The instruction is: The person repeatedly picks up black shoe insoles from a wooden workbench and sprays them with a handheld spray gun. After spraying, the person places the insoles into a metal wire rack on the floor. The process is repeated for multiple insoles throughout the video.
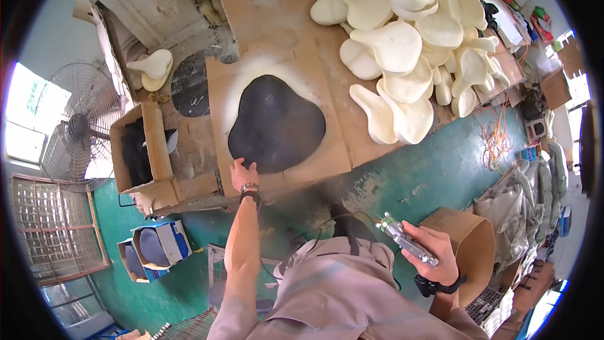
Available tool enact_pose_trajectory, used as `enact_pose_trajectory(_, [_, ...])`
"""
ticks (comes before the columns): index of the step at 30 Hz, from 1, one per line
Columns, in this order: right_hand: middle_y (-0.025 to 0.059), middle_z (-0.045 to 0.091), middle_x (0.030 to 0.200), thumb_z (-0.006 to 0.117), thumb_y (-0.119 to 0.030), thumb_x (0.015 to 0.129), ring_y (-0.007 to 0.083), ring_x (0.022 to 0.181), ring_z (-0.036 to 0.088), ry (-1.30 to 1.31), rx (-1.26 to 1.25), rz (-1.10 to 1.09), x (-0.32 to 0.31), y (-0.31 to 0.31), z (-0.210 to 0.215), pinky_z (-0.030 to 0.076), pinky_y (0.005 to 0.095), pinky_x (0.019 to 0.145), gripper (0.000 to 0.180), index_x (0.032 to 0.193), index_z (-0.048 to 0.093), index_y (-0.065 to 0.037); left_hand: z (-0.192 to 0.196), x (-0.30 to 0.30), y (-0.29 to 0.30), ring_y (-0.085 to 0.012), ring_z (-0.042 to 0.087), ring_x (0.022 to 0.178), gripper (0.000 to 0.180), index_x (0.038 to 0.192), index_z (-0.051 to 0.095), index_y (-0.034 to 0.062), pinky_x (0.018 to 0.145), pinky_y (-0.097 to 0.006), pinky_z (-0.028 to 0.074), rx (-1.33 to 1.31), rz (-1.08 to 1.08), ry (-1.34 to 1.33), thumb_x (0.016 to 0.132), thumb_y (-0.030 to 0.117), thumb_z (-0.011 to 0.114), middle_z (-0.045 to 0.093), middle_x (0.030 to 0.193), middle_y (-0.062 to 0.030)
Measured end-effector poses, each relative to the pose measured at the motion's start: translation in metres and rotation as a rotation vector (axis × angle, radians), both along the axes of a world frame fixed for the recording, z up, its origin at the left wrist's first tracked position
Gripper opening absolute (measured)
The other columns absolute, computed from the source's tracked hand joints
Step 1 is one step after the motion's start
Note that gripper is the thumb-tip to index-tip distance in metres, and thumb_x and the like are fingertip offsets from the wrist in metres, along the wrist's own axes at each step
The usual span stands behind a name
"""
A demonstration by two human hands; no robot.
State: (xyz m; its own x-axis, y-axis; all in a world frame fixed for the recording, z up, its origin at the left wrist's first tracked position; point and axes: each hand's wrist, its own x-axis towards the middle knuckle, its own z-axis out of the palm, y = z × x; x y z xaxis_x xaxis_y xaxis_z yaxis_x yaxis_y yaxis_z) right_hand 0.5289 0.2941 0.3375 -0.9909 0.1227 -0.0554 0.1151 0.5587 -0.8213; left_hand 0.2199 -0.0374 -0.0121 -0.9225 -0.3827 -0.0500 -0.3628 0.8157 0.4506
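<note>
A black rounded triangular sheet (pixel 277 123) lies flat on a piece of brown cardboard (pixel 217 97) with pale overspray around the sheet's outline. At the sheet's near left edge is my left hand (pixel 242 176), its fingertips apart and touching or just beside the edge; exact contact is hard to make out. A small metal spray gun (pixel 409 243) is gripped in my right hand (pixel 443 255), held out over the floor to the right of my body. Its nozzle end points up and to the left, and a thin dark hose (pixel 327 219) runs near it.
Cream foam bicycle saddle pads (pixel 396 47) are piled at the table's right, with two more (pixel 154 66) at far left. A cardboard box (pixel 157 145) holding dark pieces sits left, near a large fan (pixel 78 126). Another carton (pixel 475 245) stands right of me; blue-and-white boxes (pixel 173 242) rest on the floor.
</note>
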Motion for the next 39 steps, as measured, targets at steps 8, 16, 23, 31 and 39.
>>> enact_pose_trajectory(8, [0.0174, 0.065, 0.087, 0.076, -0.001, 0.08, 0.0314, 0.069, 0.061, 0.078, -0.062, -0.079, -0.018, 0.0, -0.025, 0.049, 0.0344, 0.065, 0.056, 0.133, 0.061, 0.003, -0.039, -0.025, -0.003, -0.0306, 0.066, 0.096, 0.036, 0.105, 0.073, 0.0125, 0.086, -0.043, 0.054, 0.306, 0.109, 0.069, 0.072, 0.016, 0.085, 0.066, 0.1, -0.011])
enact_pose_trajectory(16, [0.0206, 0.069, 0.108, 0.07, 0.009, 0.069, 0.0389, 0.092, 0.068, 0.058, -0.085, 0.013, -0.043, 0.008, -0.055, 0.056, 0.0387, 0.081, 0.072, 0.139, 0.058, -0.002, -0.036, -0.069, 0.029, -0.0273, 0.067, 0.098, 0.026, 0.109, 0.068, -0.0004, 0.092, -0.038, 0.053, 1.888, 0.371, -0.287, 0.087, 0.013, 0.069, 0.071, 0.104, -0.0111])
enact_pose_trajectory(23, [0.0207, 0.069, 0.109, 0.069, 0.007, 0.069, 0.0399, 0.094, 0.067, 0.024, -0.065, 0.238, -0.081, 0.01, -0.053, 0.056, 0.0404, 0.083, 0.073, 0.141, 0.056, -0.001, 0.166, -0.057, 0.022, -0.0335, 0.07, 0.105, 0.032, 0.111, 0.068, -0.003, 0.099, -0.045, 0.053, 2.17, 0.179, 0.241, 0.085, 0.014, 0.058, 0.073, 0.113, -0.0174])
enact_pose_trajectory(31, [0.0197, 0.069, 0.105, 0.068, 0.006, 0.07, 0.0396, 0.091, 0.067, -0.043, -0.054, 0.605, -0.139, -0.006, -0.061, 0.055, 0.0399, 0.081, 0.07, 0.138, 0.057, 0.002, 0.199, 0.093, -0.105, -0.039, 0.066, 0.115, 0.039, 0.118, 0.067, -0.0055, 0.109, -0.054, 0.046, 2.299, 0.033, 0.769, 0.09, 0.017, 0.052, 0.07, 0.124, -0.0215])
enact_pose_trajectory(39, [0.0222, 0.071, 0.104, 0.072, 0.005, 0.074, 0.0365, 0.09, 0.07, -0.095, 0.028, 0.955, -0.16, -0.072, -0.065, 0.054, 0.037, 0.082, 0.057, 0.13, 0.062, 0.005, 0.115, 0.277, -0.154, -0.0365, 0.064, 0.114, 0.04, 0.112, 0.067, -0.0004, 0.11, -0.055, 0.043, 1.893, 0.97, 1.105, 0.075, 0.004, 0.055, 0.07, 0.12, -0.0152])
